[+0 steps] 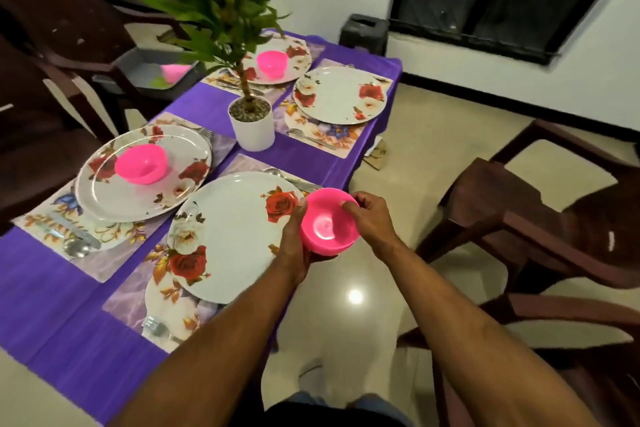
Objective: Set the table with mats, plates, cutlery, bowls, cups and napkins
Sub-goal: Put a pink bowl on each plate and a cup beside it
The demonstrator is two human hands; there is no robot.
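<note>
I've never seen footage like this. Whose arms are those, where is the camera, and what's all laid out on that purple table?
There is no machine here: a person wears a camera on the head, looking forward and down, so the arms are their own. The table has a purple cloth with four flowered mats, each carrying a rose-patterned plate with cutlery beside it. A potted plant stands in the middle. Two plates on the left side already hold a pink bowl: the near left plate's bowl and the far one. The nearest plate and the far right plate have none yet. The left hand and right hand together hold another pink bowl just past the nearest plate's edge.
</note>
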